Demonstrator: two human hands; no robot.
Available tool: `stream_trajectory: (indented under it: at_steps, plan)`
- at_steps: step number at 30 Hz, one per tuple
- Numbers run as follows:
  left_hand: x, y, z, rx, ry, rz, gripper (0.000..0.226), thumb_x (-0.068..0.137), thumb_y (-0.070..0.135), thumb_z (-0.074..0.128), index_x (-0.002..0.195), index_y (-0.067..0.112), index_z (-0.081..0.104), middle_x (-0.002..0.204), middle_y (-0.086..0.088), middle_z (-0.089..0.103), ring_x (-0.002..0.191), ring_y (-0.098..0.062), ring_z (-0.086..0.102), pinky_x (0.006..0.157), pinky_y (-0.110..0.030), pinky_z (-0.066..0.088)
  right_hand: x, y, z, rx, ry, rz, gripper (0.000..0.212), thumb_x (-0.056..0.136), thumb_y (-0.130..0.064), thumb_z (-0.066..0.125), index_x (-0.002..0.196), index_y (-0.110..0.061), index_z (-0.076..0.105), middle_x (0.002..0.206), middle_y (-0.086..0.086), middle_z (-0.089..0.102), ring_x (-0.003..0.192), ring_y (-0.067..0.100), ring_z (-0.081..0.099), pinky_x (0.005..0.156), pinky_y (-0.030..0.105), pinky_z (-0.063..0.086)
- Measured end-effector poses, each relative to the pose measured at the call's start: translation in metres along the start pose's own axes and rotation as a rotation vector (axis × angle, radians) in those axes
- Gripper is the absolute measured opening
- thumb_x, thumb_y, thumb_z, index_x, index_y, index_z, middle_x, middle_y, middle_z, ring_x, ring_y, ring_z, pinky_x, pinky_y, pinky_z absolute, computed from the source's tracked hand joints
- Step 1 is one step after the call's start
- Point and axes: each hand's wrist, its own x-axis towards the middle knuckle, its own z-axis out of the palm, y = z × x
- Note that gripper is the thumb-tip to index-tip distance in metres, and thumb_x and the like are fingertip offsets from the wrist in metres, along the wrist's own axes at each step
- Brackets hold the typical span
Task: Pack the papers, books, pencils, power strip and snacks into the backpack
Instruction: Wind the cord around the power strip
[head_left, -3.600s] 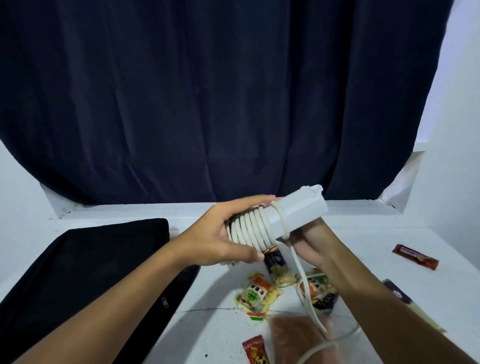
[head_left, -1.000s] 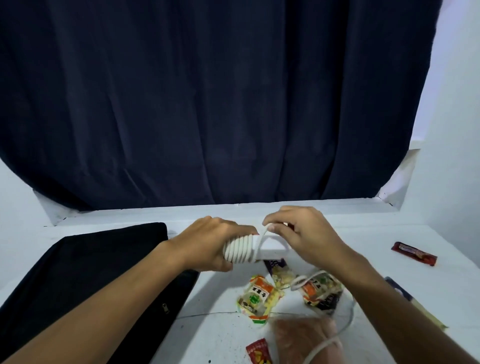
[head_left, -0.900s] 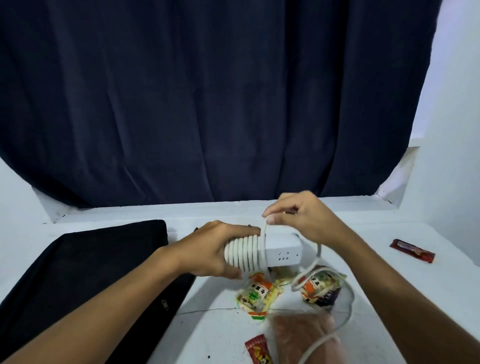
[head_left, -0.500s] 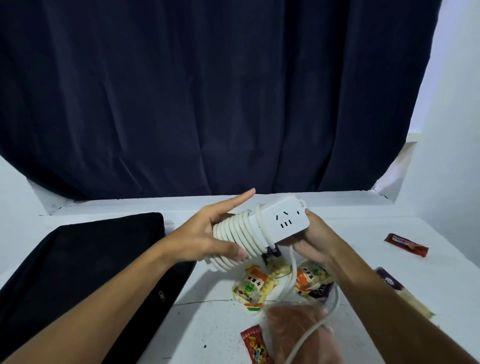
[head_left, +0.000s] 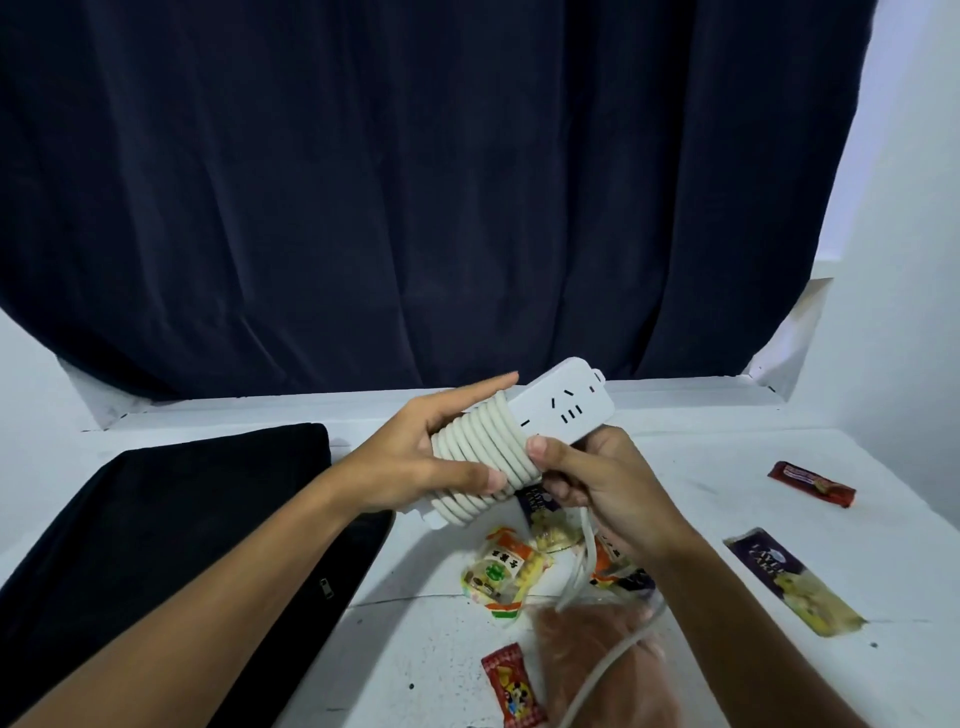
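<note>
A white power strip (head_left: 563, 410) is held above the table, its socket face up, with its white cord (head_left: 480, 457) coiled in several turns around one end. My left hand (head_left: 415, 457) grips the coiled end, thumb below and fingers behind. My right hand (head_left: 597, 483) holds the loose cord under the strip, thumb pressed against the last coil. The free cord (head_left: 587, 670) hangs down to the table's front. The black backpack (head_left: 130, 530) lies flat at the left. Small snack packets (head_left: 501, 571) lie under my hands.
On the white table (head_left: 727, 452) a red snack bar (head_left: 810, 483) lies far right, a purple and yellow snack pack (head_left: 792, 587) near right, a red candy (head_left: 511, 686) and a clear bag (head_left: 597, 654) at the front. A dark curtain (head_left: 415, 182) hangs behind.
My right hand has carried the cord over the strip and back underneath, adding coils. The strip has turned so that its socket face points up.
</note>
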Motion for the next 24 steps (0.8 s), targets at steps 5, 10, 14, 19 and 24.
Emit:
stream_trajectory:
  at_steps: [5,10,14,19,24]
  plan:
    - [-0.001,0.000,0.000,0.050,0.049,0.015,0.080,0.069,0.007,0.079,0.140,0.023,0.047,0.121,0.000,0.064,0.111,-0.014,0.062,0.087,-0.024,0.051,-0.011,-0.001,0.018,0.013,0.174,-0.020,0.024,0.083,-0.022,0.069,0.096,-0.001,0.068,0.062,-0.007,0.065,0.050,0.000,0.057,0.048,0.013,0.045]
    - [-0.005,-0.004,0.002,0.026,0.084,0.026,0.078,0.068,0.008,0.079,0.138,0.022,0.049,0.126,-0.007,0.061,0.113,-0.019,0.061,0.088,-0.027,0.053,-0.011,0.003,0.032,-0.049,0.341,-0.045,0.051,0.064,-0.046,0.072,0.099,-0.009,0.073,0.091,0.002,0.076,0.091,0.021,0.071,0.081,0.047,0.058]
    - [-0.008,-0.002,-0.004,0.037,0.113,0.037,0.073,0.067,0.008,0.079,0.133,0.022,0.054,0.121,-0.008,0.063,0.108,-0.021,0.062,0.083,-0.029,0.055,-0.012,-0.002,0.032,-0.186,0.230,-0.031,0.045,0.071,-0.053,0.065,0.096,-0.017,0.071,0.082,-0.005,0.075,0.081,0.011,0.070,0.072,0.032,0.058]
    - [-0.004,0.005,-0.015,0.199,0.189,0.034,0.076,0.063,0.021,0.083,0.133,0.025,0.055,0.115,0.007,0.065,0.106,-0.007,0.061,0.087,-0.025,0.053,-0.005,-0.005,0.010,-0.467,0.028,0.118,0.007,0.085,-0.019,0.070,0.091,-0.018,0.067,0.077,0.002,0.071,0.065,0.015,0.065,0.058,0.027,0.052]
    - [-0.002,0.013,-0.033,0.244,0.367,0.048,0.073,0.066,0.014,0.087,0.131,0.027,0.056,0.113,0.007,0.065,0.104,-0.006,0.061,0.083,-0.020,0.050,0.010,0.005,-0.007,-0.576,-0.011,0.204,0.012,0.092,-0.010,0.059,0.081,-0.010,0.065,0.066,0.004,0.061,0.058,0.018,0.062,0.066,0.037,0.056]
